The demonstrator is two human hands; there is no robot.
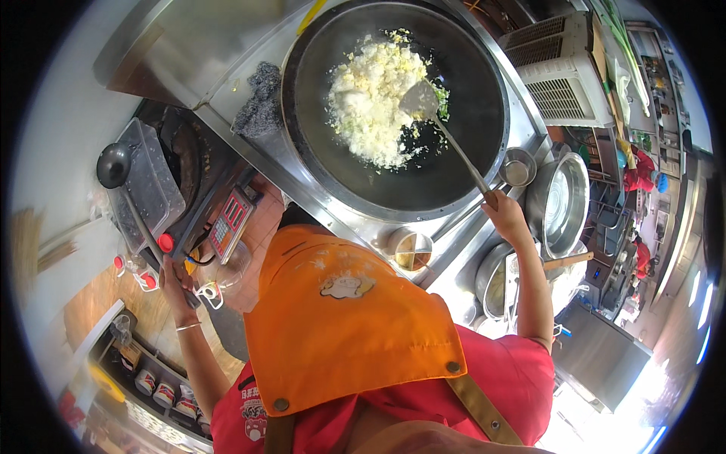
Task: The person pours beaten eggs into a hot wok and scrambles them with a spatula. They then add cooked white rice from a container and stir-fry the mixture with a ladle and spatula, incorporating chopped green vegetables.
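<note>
In front of me a large black wok (329, 170) holds fried rice (371, 96) with yellow bits that look like egg and some chopped green onion (442, 102). My right hand (505, 213) grips the handle of a wok spatula (462, 150), whose metal blade rests at the right side of the rice. Off to the left, away from the wok, my left hand (176, 281) is closed around the handle of a ladle (113, 165). The ladle's dark bowl is raised near a clear plastic bin (161, 187), and I cannot see anything dripping from it.
A grey cloth (260, 102) lies against the wok's left rim. Near my apron stands a divided seasoning container (409, 249). Metal bowls (558, 204) and a small metal cup (517, 167) crowd the right side. A digital scale (229, 222) sits left. Far right, people in red (641, 170) work.
</note>
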